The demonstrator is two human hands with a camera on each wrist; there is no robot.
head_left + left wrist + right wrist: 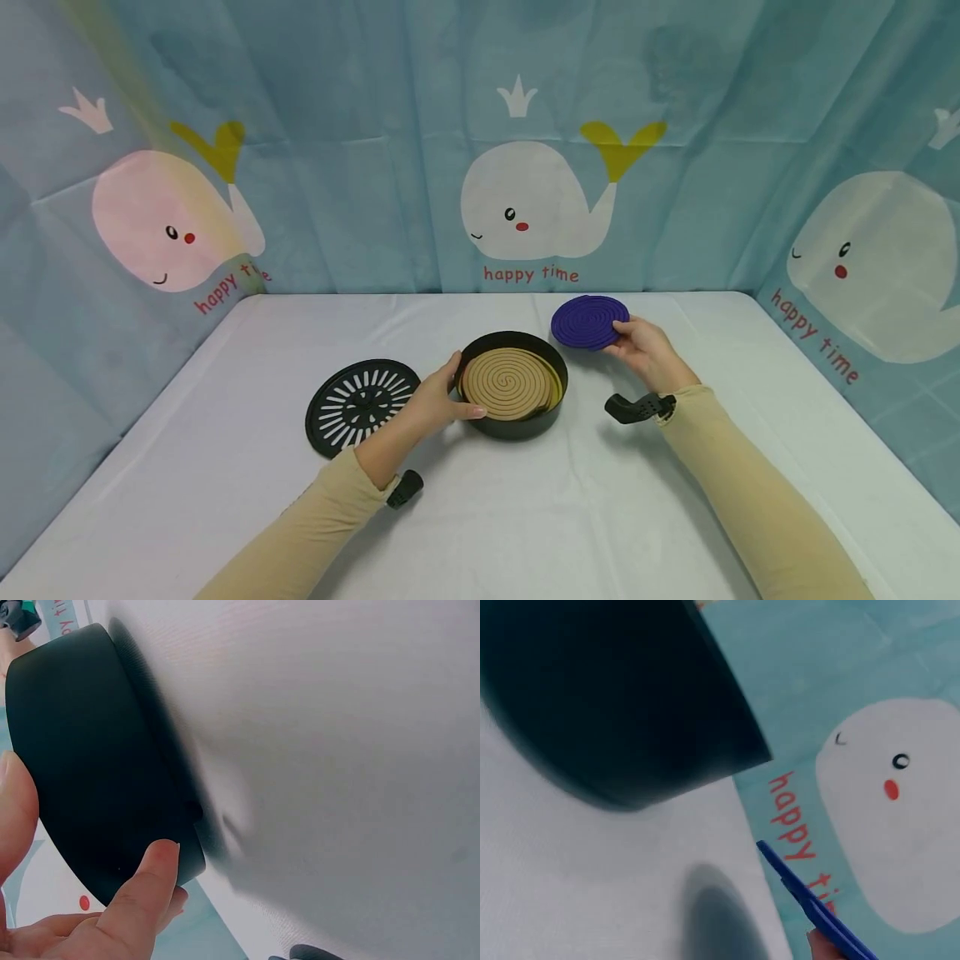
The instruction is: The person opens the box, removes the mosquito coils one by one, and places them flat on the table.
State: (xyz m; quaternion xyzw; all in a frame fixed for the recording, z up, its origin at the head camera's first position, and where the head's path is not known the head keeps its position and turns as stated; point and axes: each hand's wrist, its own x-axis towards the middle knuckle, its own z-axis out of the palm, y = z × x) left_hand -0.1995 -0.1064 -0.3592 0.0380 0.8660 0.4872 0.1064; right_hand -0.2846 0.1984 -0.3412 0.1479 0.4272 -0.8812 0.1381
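Observation:
A round black mosquito coil box [513, 428] stands on the table without its lid, the side wall [97, 757] filling much of the left wrist view. Inside lies a tan mosquito coil [507, 382], with a yellowish edge showing beneath it. My left hand [438, 400] grips the box at its left side, fingers spread along the wall. Beyond the box to the right, my right hand [647, 348] pinches a purple mosquito coil [587, 322] by its right edge, raised off the table. The right wrist view catches this coil [810, 904] edge-on, with only a fingertip visible.
A black slotted lid [360, 400] lies flat left of the box, partly behind my left forearm. White cloth [525, 517] covers the table. A blue curtain [360, 208] printed with whales hangs around its back and sides. Black camera mounts [637, 408] stick out at both wrists.

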